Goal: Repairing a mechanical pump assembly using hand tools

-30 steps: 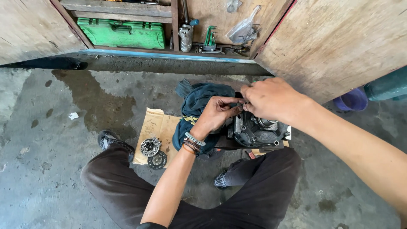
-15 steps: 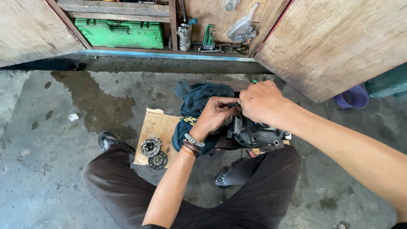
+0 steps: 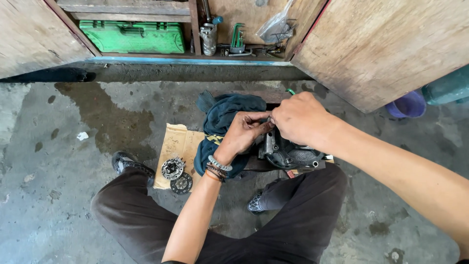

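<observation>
I squat on a concrete floor over a dark metal engine part [image 3: 293, 154]. My left hand [image 3: 242, 132], with bracelets at the wrist, pinches something small at the part's top edge, fingertips meeting my right hand. My right hand [image 3: 300, 120] is closed around a tool with a green handle tip [image 3: 290, 91], most of it hidden in the fist. A dark blue cloth [image 3: 227, 117] lies bunched under and behind my left hand. What the left fingers pinch is too small to tell.
A piece of brown cardboard [image 3: 178, 144] lies left of the cloth with two round toothed discs [image 3: 176, 175] at its near edge. An open wooden cabinet holds a green toolbox [image 3: 132, 36] and hex keys [image 3: 238, 38]. A purple bucket [image 3: 405, 105] stands at the right.
Both hands stay together over the engine part; the right hand has shifted slightly left and nearer to the left fingers. Nothing else has moved.
</observation>
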